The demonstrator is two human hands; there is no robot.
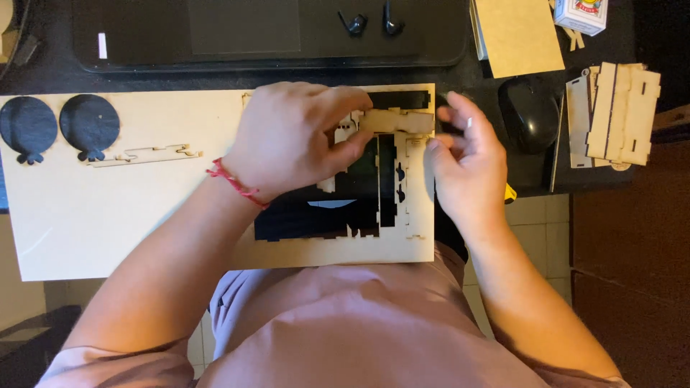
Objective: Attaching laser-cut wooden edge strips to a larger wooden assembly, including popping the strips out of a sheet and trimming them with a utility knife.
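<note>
Left hand (287, 140) pinching a cut-out wooden piece (395, 121) over the laser-cut plywood sheet (129, 215), right hand (463, 162) beside its edge, fingers loosely spread, white card box (581, 13) top right, black mouse (528, 113), assembled wooden parts (618, 115) far right

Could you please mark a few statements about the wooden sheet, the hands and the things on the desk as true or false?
1. The left hand pinches a pale cut-out wooden piece over the laser-cut sheet. True.
2. The right hand grips the computer mouse. False: the mouse lies apart, to the right of that hand, which is at the sheet's right edge.
3. A red string bracelet is on the left wrist. True.
4. Two balloon-shaped holes are cut at the sheet's right end. False: they are at its left end.
5. A stack of assembled wooden parts lies to the right of the mouse. True.
</note>
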